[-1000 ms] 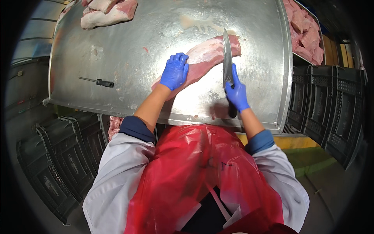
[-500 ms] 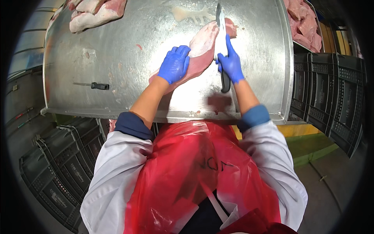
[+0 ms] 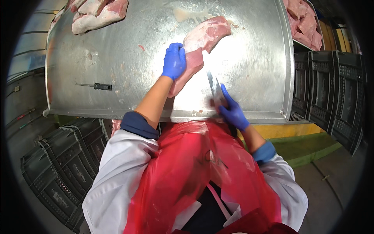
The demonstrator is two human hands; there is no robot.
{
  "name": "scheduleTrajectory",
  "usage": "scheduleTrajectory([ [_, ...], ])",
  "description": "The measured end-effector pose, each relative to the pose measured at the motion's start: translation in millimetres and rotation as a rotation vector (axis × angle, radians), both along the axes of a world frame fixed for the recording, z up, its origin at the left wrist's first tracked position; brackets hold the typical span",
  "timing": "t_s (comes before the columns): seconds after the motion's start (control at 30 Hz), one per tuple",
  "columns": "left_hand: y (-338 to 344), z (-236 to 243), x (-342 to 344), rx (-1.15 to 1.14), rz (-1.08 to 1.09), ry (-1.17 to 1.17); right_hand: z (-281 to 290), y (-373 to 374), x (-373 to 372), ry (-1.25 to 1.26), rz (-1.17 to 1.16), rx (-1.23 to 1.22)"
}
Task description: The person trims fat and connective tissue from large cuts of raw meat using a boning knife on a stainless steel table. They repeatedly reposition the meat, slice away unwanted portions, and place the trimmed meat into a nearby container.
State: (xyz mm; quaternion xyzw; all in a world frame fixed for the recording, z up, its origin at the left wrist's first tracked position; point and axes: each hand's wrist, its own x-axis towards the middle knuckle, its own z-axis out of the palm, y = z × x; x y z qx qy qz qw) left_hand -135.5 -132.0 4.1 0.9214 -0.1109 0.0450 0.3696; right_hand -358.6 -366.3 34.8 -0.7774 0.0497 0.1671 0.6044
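A long piece of raw meat (image 3: 206, 34), pink with a pale fatty face, lies slantwise on the metal table (image 3: 132, 74). My gloved left hand (image 3: 174, 61) grips its left edge near the middle, fingers closed round it. A step shows across the meat beside that hand; whether the two parts are separate I cannot tell. To the right, near the front edge, my gloved right hand (image 3: 233, 111) is closed on a knife, its handle mostly hidden and blurred. The knife's blade (image 3: 213, 84) points away from me, its tip close to the step in the meat.
A thin dark-handled tool (image 3: 102, 86) lies on the table's left side. Several meat pieces (image 3: 99, 19) rest at the far left. A tray of cut meat (image 3: 306, 25) stands at the far right. Dark crates (image 3: 325, 89) are stacked right, with more crates (image 3: 66, 171) lower left.
My right hand has drawn the knife back toward me from the meat's far end. The meat has turned, its near end shifting right, and a step now shows across it. My left hand stays on it.
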Motion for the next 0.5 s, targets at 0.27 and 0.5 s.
scheduleTrajectory([
  [0.27, -100.4, 46.7, 35.3, 0.46, -0.174, -0.076, 33.5, -95.0, 115.3, -0.135, -0.36, 0.266],
  [0.5, -81.0, 68.4, 80.9, 0.274, -0.113, 0.345, -9.9, -16.1, 217.9, -0.064, -0.318, 0.214],
])
